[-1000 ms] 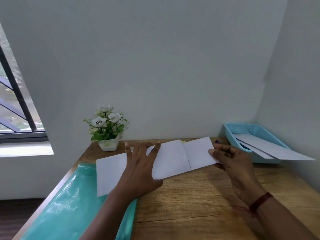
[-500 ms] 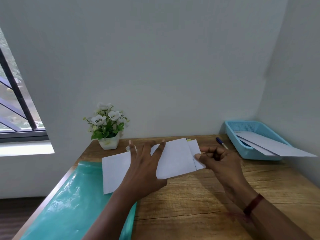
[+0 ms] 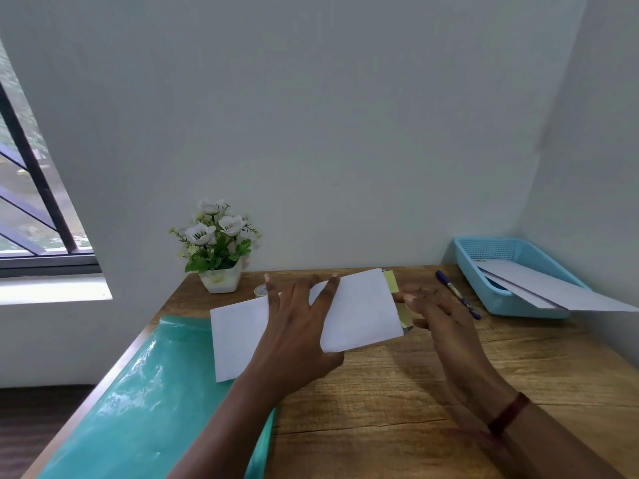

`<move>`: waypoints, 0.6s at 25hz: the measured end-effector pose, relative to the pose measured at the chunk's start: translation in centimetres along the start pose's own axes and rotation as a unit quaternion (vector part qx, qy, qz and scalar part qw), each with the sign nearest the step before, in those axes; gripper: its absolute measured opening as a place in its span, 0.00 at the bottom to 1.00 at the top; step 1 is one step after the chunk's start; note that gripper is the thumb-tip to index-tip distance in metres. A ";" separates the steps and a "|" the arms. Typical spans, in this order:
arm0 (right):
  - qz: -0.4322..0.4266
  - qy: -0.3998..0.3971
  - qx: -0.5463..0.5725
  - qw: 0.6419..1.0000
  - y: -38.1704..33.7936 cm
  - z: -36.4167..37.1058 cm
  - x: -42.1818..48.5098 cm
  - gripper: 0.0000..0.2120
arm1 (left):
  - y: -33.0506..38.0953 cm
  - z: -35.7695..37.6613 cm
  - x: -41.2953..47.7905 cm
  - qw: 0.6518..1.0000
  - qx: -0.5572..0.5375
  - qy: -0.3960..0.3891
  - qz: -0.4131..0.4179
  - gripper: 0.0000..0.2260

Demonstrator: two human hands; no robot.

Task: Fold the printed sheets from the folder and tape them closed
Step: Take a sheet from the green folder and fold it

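I see the left hand (image 3: pixel 294 326) spread wide, straight fingers pressing the folded white sheet (image 3: pixel 363 312) flat on the wooden surface (image 3: pixel 397 392), the sheet's left end lying over the teal folder (image 3: pixel 138 392). Right hand (image 3: pixel 439 316) meets the sheet's right edge with fingers stretched out, blurred, so I cannot tell whether it pinches the paper. Tape roll (image 3: pixel 260 291) behind the left hand near the flower pot (image 3: pixel 221 280); pen (image 3: pixel 456 293) and blue basket (image 3: pixel 484 271) to the right.
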State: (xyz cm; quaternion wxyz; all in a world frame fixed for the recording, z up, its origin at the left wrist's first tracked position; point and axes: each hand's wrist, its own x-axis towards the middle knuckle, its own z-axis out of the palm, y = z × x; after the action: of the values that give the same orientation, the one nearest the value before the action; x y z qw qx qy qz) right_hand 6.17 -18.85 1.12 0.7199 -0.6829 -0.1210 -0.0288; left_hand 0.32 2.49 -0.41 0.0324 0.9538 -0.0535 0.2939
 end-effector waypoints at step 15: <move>0.088 -0.095 0.075 0.989 -0.6 1.0 -1.3 0.23 | 1.0 0.0 -0.1 0.999 -0.012 0.029 0.029 0.48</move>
State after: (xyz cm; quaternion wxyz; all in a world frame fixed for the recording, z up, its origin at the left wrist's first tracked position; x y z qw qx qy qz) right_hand 4.62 -18.10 1.45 0.7543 -0.6342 -0.1303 0.1088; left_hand 0.08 1.46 -0.42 0.0373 0.9424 -0.0833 0.3217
